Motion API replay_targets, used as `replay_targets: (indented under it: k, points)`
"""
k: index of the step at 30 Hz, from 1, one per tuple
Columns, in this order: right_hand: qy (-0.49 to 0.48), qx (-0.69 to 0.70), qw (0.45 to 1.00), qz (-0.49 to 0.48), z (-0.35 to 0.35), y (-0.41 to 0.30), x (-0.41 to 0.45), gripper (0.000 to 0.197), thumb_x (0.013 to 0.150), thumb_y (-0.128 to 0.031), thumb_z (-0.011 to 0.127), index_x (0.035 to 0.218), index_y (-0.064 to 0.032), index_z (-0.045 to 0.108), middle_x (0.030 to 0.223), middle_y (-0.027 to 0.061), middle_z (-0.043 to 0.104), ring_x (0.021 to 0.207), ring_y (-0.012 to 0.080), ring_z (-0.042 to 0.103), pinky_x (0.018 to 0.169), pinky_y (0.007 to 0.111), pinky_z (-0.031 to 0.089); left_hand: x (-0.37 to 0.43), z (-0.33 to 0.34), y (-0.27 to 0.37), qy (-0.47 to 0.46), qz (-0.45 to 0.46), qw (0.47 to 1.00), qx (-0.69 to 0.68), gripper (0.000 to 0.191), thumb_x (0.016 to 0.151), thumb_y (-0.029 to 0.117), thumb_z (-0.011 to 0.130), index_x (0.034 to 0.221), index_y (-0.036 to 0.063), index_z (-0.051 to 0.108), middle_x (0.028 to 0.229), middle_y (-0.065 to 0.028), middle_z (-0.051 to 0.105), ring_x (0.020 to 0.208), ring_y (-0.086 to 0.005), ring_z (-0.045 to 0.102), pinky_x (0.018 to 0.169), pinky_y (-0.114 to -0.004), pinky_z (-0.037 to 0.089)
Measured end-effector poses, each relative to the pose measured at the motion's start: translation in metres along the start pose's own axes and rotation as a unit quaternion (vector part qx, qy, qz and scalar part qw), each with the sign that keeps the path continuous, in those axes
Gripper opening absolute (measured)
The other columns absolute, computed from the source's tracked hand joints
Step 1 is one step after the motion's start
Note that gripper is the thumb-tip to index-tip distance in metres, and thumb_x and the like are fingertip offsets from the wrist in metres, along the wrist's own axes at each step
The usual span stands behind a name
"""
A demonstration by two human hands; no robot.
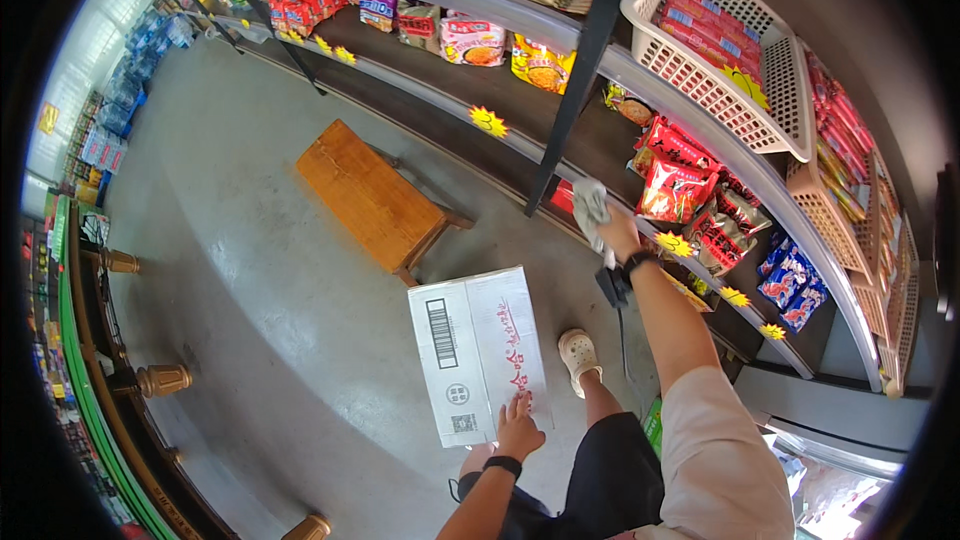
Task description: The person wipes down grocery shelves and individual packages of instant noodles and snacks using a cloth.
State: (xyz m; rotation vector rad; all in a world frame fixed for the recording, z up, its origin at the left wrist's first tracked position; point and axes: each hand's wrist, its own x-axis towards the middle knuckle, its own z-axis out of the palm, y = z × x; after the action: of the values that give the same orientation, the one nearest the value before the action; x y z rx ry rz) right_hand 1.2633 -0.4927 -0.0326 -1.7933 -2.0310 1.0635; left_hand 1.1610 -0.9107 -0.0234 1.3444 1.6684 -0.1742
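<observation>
My right hand (pixel 621 234) grips a crumpled grey cloth (pixel 591 202) at the front edge of the lower shelf, beside a dark upright post (pixel 574 90). A black band circles that wrist. Below and to the left, my left hand (pixel 520 431) rests with fingers spread on the near end of a white cardboard box (pixel 480 345). The box bears red writing and a printed code. Its underside is hidden, so I cannot tell what bears its weight. Red noodle packets (pixel 675 187) lie on the shelf just right of the cloth.
A wooden stool (pixel 371 195) stands on the grey floor beyond the box. Above my right arm, a white plastic basket (pixel 720 52) of red packages sits on the upper shelf. Yellow price tags (pixel 487 121) line the shelf edge. A dark cable (pixel 626 345) hangs near my clog (pixel 577 354).
</observation>
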Motion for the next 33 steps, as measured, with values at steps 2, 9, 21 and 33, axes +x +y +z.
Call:
replay_targets:
  k: [2,9,21,33]
  points:
    - [0.026,-0.017,0.999,0.016,0.039,-0.02,-0.088,0.047,0.069,-0.015,0.063,0.112,0.0006,0.057,0.107,0.0232,0.062,0.1,0.0339,0.06,0.087,0.04,0.045,-0.037,-0.008,-0.05,0.088,0.06,0.994,-0.023,0.048,0.07,0.025,0.06,0.11,-0.0031,0.061,0.146,-0.0075,0.028,0.137,-0.0293,0.021,0.109,-0.048,0.022]
    - [0.002,0.044,0.994,0.105,0.09,0.013,-0.332,0.048,0.07,-0.008,0.06,0.118,-0.0048,0.054,0.1,0.0199,0.064,0.096,0.0355,0.061,0.082,0.038,0.048,-0.113,-0.004,-0.155,0.221,0.018,0.973,-0.061,0.058,0.08,0.03,0.06,0.131,0.0059,0.046,0.144,-0.0158,0.03,0.132,-0.0364,0.03,0.105,-0.046,0.03]
    - [-0.157,-0.047,0.97,-0.181,0.192,-0.002,-0.37,0.048,0.073,0.001,0.054,0.115,-0.0217,0.062,0.139,0.0041,0.042,0.129,0.0274,0.038,0.102,0.034,0.039,-0.019,0.074,-0.169,0.381,-0.27,0.747,-0.473,0.041,0.096,0.024,0.04,0.122,-0.006,0.049,0.125,-0.026,0.045,0.114,-0.0383,0.046,0.097,-0.04,0.038]
    - [-0.076,-0.074,0.97,-0.218,0.205,-0.018,-0.254,0.048,0.076,0.002,0.049,0.117,-0.021,0.059,0.136,0.0056,0.046,0.124,0.024,0.045,0.093,0.034,0.046,-0.072,0.082,-0.166,0.364,-0.345,0.77,-0.394,0.033,0.092,0.02,0.053,0.117,-0.0012,0.056,0.11,-0.0151,0.057,0.094,-0.0221,0.057,0.082,-0.033,0.047]
